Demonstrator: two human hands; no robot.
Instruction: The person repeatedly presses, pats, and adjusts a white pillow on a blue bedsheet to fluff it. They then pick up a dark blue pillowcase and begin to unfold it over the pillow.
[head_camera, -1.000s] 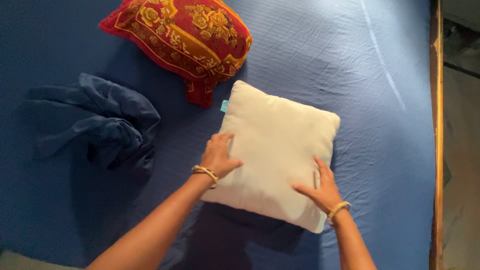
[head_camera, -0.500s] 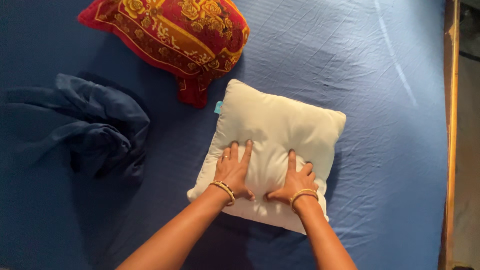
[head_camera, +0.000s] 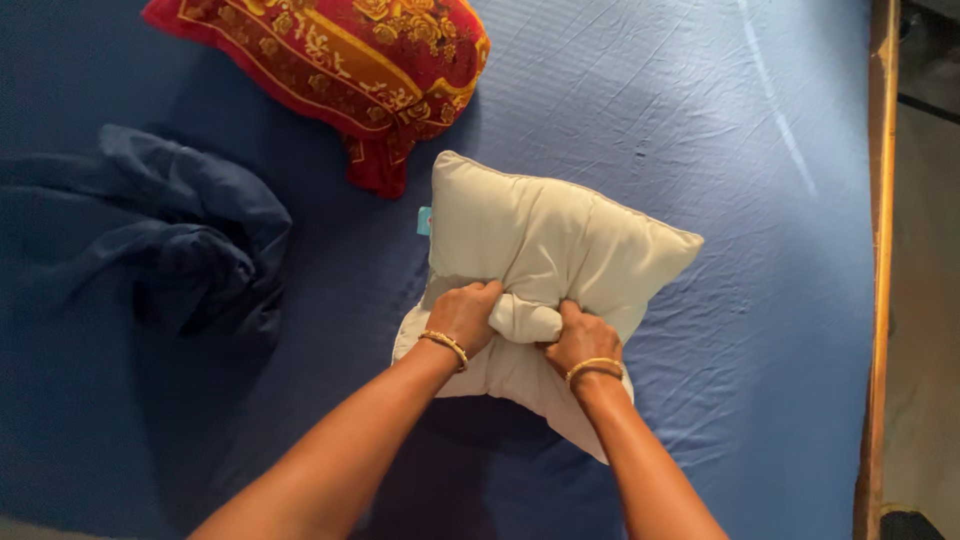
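A cream square pillow (head_camera: 560, 235) lies on the blue bedsheet (head_camera: 760, 300), bunched up at its middle. My left hand (head_camera: 463, 315) is clenched on the pillow's fabric on the left of the bunch. My right hand (head_camera: 582, 338) grips the same fold from the right, so a ridge of stuffing bulges between the two fists. Both wrists wear gold bangles. A small blue tag (head_camera: 424, 221) sticks out at the pillow's left edge.
A red pillow with a gold flower pattern (head_camera: 340, 60) lies at the top, just beyond the cream one. A crumpled dark blue cloth (head_camera: 170, 235) sits to the left. The bed's wooden side rail (head_camera: 880, 250) runs down the right, with floor beyond.
My hands went from the pillow's sides to flat on its middle, then closed into fists, pinching the fabric and stuffing into a raised bunch.
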